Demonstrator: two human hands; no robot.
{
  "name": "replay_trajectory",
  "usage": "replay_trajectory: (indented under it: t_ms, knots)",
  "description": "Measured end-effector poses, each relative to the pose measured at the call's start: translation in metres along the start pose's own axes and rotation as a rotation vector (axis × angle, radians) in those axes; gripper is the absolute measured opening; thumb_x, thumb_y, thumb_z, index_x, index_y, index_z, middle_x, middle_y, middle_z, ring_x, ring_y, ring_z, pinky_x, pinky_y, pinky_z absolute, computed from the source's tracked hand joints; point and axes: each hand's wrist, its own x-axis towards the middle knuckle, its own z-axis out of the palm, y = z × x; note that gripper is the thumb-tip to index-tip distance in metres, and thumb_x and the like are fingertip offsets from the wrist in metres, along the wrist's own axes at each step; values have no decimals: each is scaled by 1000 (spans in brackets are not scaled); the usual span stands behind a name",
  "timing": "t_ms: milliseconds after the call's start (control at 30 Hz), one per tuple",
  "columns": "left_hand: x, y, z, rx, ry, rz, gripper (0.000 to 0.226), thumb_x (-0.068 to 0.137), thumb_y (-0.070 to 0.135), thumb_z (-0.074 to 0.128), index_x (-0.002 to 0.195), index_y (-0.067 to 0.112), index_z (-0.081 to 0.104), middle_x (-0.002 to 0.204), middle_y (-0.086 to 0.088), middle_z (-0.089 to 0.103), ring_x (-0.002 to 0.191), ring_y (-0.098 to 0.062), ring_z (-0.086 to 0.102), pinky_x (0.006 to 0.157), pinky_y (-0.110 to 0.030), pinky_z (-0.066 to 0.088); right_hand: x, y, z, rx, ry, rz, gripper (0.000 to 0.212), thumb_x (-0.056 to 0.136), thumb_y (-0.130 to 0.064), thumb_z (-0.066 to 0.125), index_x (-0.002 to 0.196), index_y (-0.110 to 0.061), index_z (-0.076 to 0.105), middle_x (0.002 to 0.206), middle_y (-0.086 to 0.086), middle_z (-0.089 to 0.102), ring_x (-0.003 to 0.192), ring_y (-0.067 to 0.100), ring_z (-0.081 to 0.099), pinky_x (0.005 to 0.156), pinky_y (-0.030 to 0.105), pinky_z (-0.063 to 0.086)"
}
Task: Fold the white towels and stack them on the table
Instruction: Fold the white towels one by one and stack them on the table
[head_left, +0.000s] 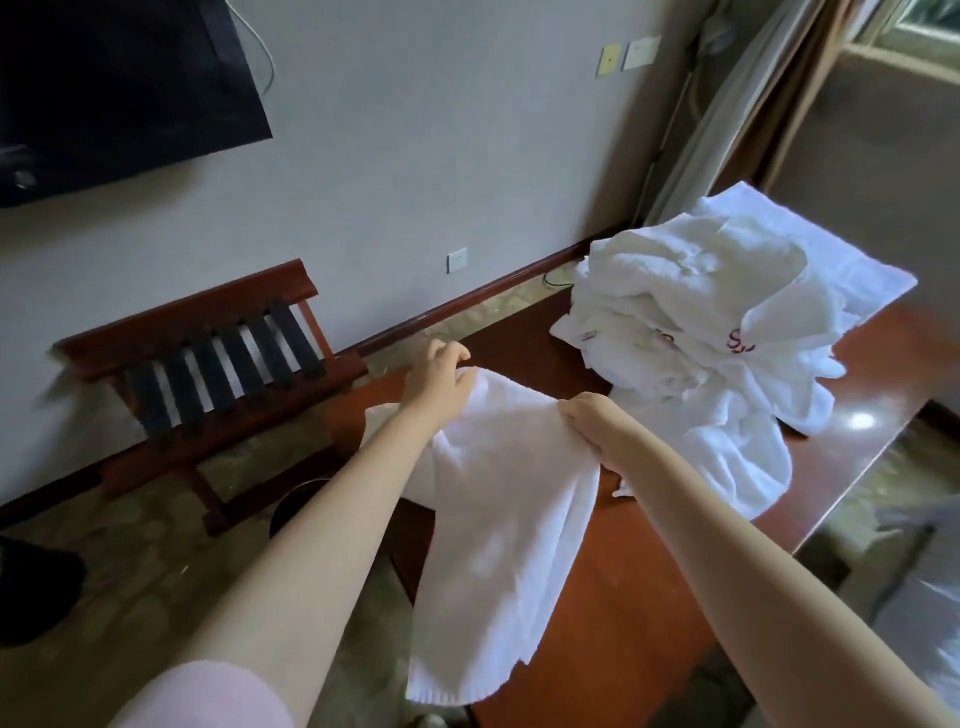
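My left grip (439, 382) and right grip (589, 423) each pinch an upper corner of 1 white towel (509, 519), which hangs from them toward 6 o'clock, its long axis 12 to 6, draping past the tabletop (639, 597) near edge. The heap of unfolded towels (691, 312) sits at 2 o'clock, nearer my right grip.

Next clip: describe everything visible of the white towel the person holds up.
The held towel is plain white, terry-looking cloth, unfolded, hanging lengthwise with loose vertical folds. The left hand and right hand grip its top edge, which sags between them. Its lower end hangs in front of the reddish wooden table; contact there cannot be told.
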Motion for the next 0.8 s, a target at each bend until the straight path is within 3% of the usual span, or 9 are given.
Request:
replay_trajectory:
  t_ms: [100,167,267,333,433,533,600,667,800]
  knots:
    - [-10,-15,26,67,-176,-93,33,96,27,49,126,13,53,137,-6,40,124,-26,37,101,-39,38,26,36,-2,-420,93,-11,16,95,-12,43,79,-12,46,76,5,44,70,22,46,66,28,35]
    - [-18,-28,36,44,-289,-139,33,96,29,48,125,15,53,139,-5,37,121,-24,40,97,-38,43,32,55,-1,-507,148,-39,7,94,-14,45,98,-9,47,90,10,50,89,30,56,72,31,36]
    - [-24,-45,44,29,-372,-249,32,96,30,48,125,16,52,140,-4,36,113,-22,49,89,-35,48,33,73,10,-552,305,-293,27,91,-20,50,116,-10,47,111,7,54,106,31,49,78,36,38]
    - [-27,-54,48,89,-384,-311,33,97,30,46,126,15,51,139,-5,36,109,-24,51,88,-36,48,31,79,26,-591,225,-438,33,92,-24,53,122,-13,47,118,5,53,103,26,51,77,34,40]
    - [-35,-63,58,94,-419,-414,41,96,32,46,132,13,45,139,-8,38,115,-27,50,92,-36,45,31,88,53,-553,-72,-317,50,93,-38,56,133,-12,40,128,8,50,104,25,56,82,35,46]
    - [-46,-70,69,19,-439,-462,45,95,30,50,135,11,42,138,-8,42,118,-25,48,95,-36,44,35,87,80,-416,-139,-249,72,87,-50,60,142,-12,34,132,8,50,118,27,51,94,39,45]
    - [-49,-74,71,4,-428,-456,45,94,30,50,134,11,42,137,-6,43,116,-23,48,90,-33,44,42,74,97,-282,-100,-217,69,84,-53,62,136,-13,41,117,3,57,111,25,55,90,41,49]
    - [-51,-80,67,26,-404,-443,45,95,30,49,136,13,41,139,-5,41,118,-23,47,88,-31,43,51,62,110,-204,-81,-170,54,85,-48,61,126,-14,47,100,-3,57,94,18,58,77,34,49]
    - [-43,-95,47,221,-290,-336,50,92,27,54,140,18,40,144,-7,34,126,-27,40,99,-37,40,59,46,116,-86,-139,-159,30,95,-19,47,122,-13,57,100,0,60,76,12,53,61,23,41]
